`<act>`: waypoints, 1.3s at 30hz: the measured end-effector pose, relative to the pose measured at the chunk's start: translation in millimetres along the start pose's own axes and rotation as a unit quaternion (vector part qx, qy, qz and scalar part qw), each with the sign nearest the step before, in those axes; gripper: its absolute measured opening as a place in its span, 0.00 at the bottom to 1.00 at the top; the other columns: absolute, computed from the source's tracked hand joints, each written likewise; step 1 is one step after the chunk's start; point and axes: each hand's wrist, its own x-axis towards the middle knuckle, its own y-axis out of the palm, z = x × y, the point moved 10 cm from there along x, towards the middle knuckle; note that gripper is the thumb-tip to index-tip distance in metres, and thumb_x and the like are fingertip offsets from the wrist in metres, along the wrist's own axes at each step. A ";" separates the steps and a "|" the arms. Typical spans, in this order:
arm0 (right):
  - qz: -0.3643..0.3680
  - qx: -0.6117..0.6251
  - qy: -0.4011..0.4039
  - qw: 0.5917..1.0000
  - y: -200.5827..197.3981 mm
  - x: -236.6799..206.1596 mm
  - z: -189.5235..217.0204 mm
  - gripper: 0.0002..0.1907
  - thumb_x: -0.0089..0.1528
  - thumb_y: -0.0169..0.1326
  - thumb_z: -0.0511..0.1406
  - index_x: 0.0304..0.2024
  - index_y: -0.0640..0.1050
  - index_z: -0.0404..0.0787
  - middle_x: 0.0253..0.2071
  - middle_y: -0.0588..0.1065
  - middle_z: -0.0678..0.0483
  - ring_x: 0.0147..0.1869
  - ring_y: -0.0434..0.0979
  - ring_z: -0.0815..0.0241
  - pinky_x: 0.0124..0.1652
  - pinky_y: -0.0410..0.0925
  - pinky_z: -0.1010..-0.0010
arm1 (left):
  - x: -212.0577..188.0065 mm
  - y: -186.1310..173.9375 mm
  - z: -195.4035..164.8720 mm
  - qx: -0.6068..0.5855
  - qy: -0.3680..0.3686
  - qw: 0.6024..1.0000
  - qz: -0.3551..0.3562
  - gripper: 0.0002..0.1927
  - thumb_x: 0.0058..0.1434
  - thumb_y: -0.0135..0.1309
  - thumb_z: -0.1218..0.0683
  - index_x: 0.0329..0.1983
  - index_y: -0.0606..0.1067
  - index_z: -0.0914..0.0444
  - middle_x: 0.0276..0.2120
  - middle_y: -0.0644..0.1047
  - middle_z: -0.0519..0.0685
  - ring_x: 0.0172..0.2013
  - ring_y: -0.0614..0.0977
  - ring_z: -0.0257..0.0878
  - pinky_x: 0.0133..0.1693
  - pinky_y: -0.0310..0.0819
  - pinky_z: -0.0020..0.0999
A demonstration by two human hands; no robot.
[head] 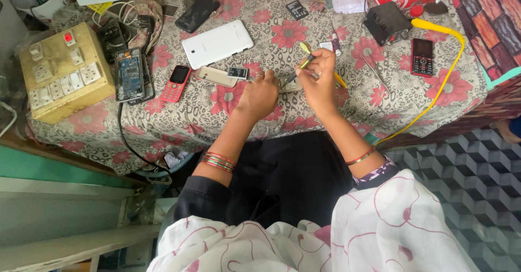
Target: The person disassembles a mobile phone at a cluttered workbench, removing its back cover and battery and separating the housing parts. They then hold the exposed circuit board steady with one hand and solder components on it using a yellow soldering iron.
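My left hand (259,94) rests on the flowered tablecloth (228,117) and pins down a small pale phone part (290,85), mostly hidden between my hands. My right hand (320,79) is closed on a thin screwdriver (301,66) with a yellow-green handle, its dark tip angled down toward that part. A beige phone (216,76) and a small dark battery (237,73) lie just left of my left hand.
A white tablet (217,43), a red phone (176,82), an opened phone with blue board (129,75) and a yellowed socket box (64,71) lie left. Right: a red-black phone (422,56), black box (386,22), yellow cable (445,82), tweezers (375,71).
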 end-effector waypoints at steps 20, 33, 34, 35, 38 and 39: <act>-0.034 0.176 0.155 0.972 -47.1 -7.4 -77.1 0.29 0.63 0.57 0.25 0.61 0.59 0.45 0.50 0.71 0.52 0.52 0.77 0.61 0.50 0.74 0.67 | -5.8 -6.0 -53.3 0.141 0.141 0.975 -0.102 0.09 0.53 0.57 0.61 0.38 0.77 0.64 0.39 0.77 0.50 0.41 0.83 0.42 0.33 0.81 0.33; -0.032 0.172 0.140 0.974 -40.5 -9.5 -74.2 0.29 0.63 0.57 0.25 0.61 0.59 0.44 0.49 0.72 0.53 0.51 0.77 0.62 0.49 0.76 0.67 | 2.6 11.5 -46.3 0.180 0.136 0.973 -0.055 0.10 0.57 0.54 0.60 0.40 0.78 0.69 0.44 0.75 0.54 0.44 0.82 0.43 0.33 0.82 0.34; -0.033 0.171 0.141 0.975 -40.3 -9.5 -73.7 0.29 0.63 0.57 0.25 0.62 0.59 0.44 0.49 0.72 0.52 0.51 0.77 0.62 0.49 0.75 0.68 | 3.2 11.3 -45.8 0.173 0.134 0.974 -0.057 0.09 0.58 0.54 0.60 0.41 0.78 0.69 0.45 0.75 0.54 0.44 0.82 0.44 0.33 0.82 0.34; -0.033 0.169 0.142 0.975 -40.5 -9.6 -73.2 0.29 0.63 0.57 0.25 0.62 0.59 0.44 0.49 0.72 0.52 0.51 0.77 0.62 0.49 0.75 0.68 | 3.5 10.6 -45.5 0.166 0.132 0.975 -0.060 0.09 0.59 0.54 0.60 0.41 0.78 0.69 0.45 0.75 0.54 0.45 0.82 0.45 0.33 0.82 0.35; -0.031 0.157 0.148 0.976 -39.9 -9.7 -70.6 0.29 0.64 0.57 0.25 0.61 0.59 0.44 0.49 0.72 0.53 0.51 0.77 0.63 0.49 0.75 0.68 | 3.1 3.8 -41.4 0.145 0.128 0.979 -0.069 0.11 0.58 0.53 0.59 0.42 0.77 0.70 0.45 0.75 0.55 0.45 0.82 0.46 0.32 0.82 0.36; -0.030 0.152 0.150 0.976 -39.5 -9.0 -69.5 0.29 0.64 0.57 0.25 0.61 0.59 0.44 0.49 0.72 0.53 0.51 0.77 0.63 0.49 0.75 0.68 | 3.0 0.1 -39.1 0.138 0.126 0.980 -0.072 0.12 0.58 0.53 0.59 0.42 0.77 0.71 0.44 0.75 0.56 0.45 0.82 0.46 0.32 0.82 0.36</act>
